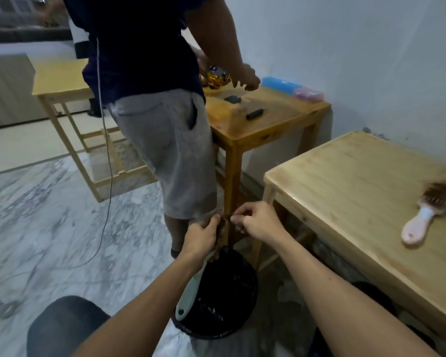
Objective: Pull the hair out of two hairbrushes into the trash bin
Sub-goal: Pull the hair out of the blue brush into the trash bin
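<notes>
One view only, head cam, wide-angle w/ bent edges. Looks fwd and steeply down from a seated wearer: both forearms run up from the bottom edge to the hands at centre, close to the lens. Trash bin (224, 300) sits right below them. Table (358, 176) fills the right side, wall behind, a standing person (160, 112) ahead, floor at left.

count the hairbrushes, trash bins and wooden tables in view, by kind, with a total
hairbrushes: 2, a pale green one held over the bin and a pink one on the near table
trash bins: 1, black
wooden tables: 3, near right, middle, far left
total: 6
</notes>
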